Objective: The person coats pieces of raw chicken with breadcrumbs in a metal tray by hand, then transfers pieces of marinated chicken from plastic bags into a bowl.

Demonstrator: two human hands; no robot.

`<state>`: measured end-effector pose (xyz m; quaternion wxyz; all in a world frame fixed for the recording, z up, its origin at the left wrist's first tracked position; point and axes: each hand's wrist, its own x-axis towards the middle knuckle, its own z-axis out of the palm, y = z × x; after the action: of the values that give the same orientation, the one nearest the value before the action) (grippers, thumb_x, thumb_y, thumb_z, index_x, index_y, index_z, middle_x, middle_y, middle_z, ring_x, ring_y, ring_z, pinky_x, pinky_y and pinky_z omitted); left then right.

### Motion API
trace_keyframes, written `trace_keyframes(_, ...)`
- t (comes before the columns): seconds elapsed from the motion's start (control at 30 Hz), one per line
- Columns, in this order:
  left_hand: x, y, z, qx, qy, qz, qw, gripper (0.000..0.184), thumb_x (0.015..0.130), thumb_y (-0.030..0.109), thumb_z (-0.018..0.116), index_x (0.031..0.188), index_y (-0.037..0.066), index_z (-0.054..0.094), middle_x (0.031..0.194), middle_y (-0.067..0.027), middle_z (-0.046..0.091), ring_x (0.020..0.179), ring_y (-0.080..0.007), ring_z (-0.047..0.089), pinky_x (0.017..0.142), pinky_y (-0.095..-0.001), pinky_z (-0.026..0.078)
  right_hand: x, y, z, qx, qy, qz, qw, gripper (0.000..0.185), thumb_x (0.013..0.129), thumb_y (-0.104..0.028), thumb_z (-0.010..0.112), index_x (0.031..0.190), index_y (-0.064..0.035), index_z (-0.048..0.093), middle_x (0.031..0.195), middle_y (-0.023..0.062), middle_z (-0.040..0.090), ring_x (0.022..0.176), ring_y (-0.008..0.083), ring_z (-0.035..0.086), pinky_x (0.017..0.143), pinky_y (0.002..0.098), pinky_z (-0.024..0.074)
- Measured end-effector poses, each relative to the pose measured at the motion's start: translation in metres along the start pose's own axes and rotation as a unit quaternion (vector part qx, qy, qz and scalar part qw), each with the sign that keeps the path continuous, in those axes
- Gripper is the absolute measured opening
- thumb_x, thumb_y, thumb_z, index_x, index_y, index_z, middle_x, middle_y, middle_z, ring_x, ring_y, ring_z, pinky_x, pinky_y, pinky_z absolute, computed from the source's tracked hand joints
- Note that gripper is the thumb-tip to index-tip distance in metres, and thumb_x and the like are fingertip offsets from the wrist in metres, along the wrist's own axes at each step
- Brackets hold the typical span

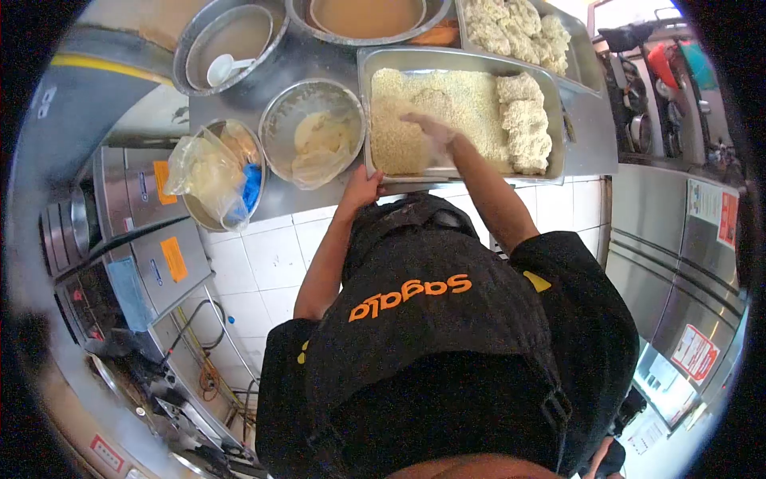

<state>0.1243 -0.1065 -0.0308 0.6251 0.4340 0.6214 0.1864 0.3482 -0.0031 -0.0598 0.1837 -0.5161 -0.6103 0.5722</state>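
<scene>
"What's around you?"

"A steel table [586,136] over white floor tiles [275,255], with a wide tray [557,120] near the top centre of the frame."

"How far along does it look?"

"Partly, I'd judge. Lumpy coated pieces [525,128] line the tray's right end, and more pieces [511,28] sit in another tray [589,73] at the upper right. Loose crumbs [479,88] cover the rest of my tray. Whether anything lies under them, or how much is left to coat, I can't tell."

"And your hands?"

"My left hand [365,188] grips the tray's near left corner, fingers closed on the rim. My right hand [431,128] is over the crumbs, too blurred to say whether it's spread, pressed together or pinching some."

"The bowl [269,132]?"

"Just left of the tray, with a plastic bag [319,164] inside."
</scene>
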Motion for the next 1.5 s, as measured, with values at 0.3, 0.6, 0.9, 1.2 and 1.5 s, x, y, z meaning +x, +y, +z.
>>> trace_keyframes(0.3,0.006,-0.011,-0.004,-0.055,-0.083,0.002,0.995,0.027,0.089,0.021,0.05,0.105,0.0,0.046,0.081,-0.009,0.059,0.054,-0.0137,0.056,0.043,-0.0266,0.043,0.051,0.051,-0.067,-0.44,0.068,0.063,0.893,0.036,0.069,-0.036,0.063,0.084,-0.0031,0.066,0.082,0.0171,0.065,0.075,0.0316,0.063,0.066,0.0404,0.0483)
trace_keyframes(0.6,0.014,-0.008,-0.011,-0.018,-0.107,0.003,0.994,0.027,0.09,0.023,0.05,0.106,0.002,0.046,0.086,-0.0084,0.059,0.06,-0.0139,0.057,0.046,-0.0259,0.045,0.021,0.035,-0.045,-0.318,0.259,0.162,0.898,0.041,0.072,-0.04,0.058,0.094,-0.0059,0.065,0.093,0.0159,0.064,0.087,0.0311,0.061,0.077,0.0399,0.0477)
trace_keyframes(0.9,0.023,-0.017,-0.018,0.004,-0.143,0.001,0.99,0.028,0.089,0.024,0.051,0.104,0.001,0.046,0.087,-0.0088,0.06,0.06,-0.0138,0.057,0.048,-0.027,0.045,-0.062,-0.025,-0.054,-0.309,0.31,0.145,0.887,0.039,0.075,-0.038,0.058,0.092,-0.0031,0.062,0.092,0.0156,0.063,0.085,0.0292,0.061,0.077,0.0403,0.0475)
trace_keyframes(1.2,0.034,-0.021,-0.025,0.034,-0.204,0.022,0.978,0.029,0.09,0.024,0.05,0.107,0.001,0.046,0.086,-0.0084,0.06,0.061,-0.0138,0.057,0.05,-0.0266,0.046,-0.138,-0.01,-0.125,-0.305,0.389,0.203,0.845,0.047,0.078,-0.043,0.058,0.102,-0.0026,0.057,0.094,0.0153,0.063,0.084,0.0249,0.061,0.079,0.0348,0.0467)
trace_keyframes(1.5,0.023,-0.01,-0.024,0.009,-0.194,0.008,0.981,0.027,0.09,0.024,0.049,0.108,0.004,0.047,0.086,-0.0066,0.059,0.061,-0.0127,0.056,0.051,-0.0265,0.046,-0.201,0.003,-0.166,-0.226,0.385,0.288,0.847,0.051,0.074,-0.047,0.059,0.111,-0.0124,0.057,0.106,0.0123,0.061,0.094,0.0267,0.059,0.08,0.0353,0.0466)
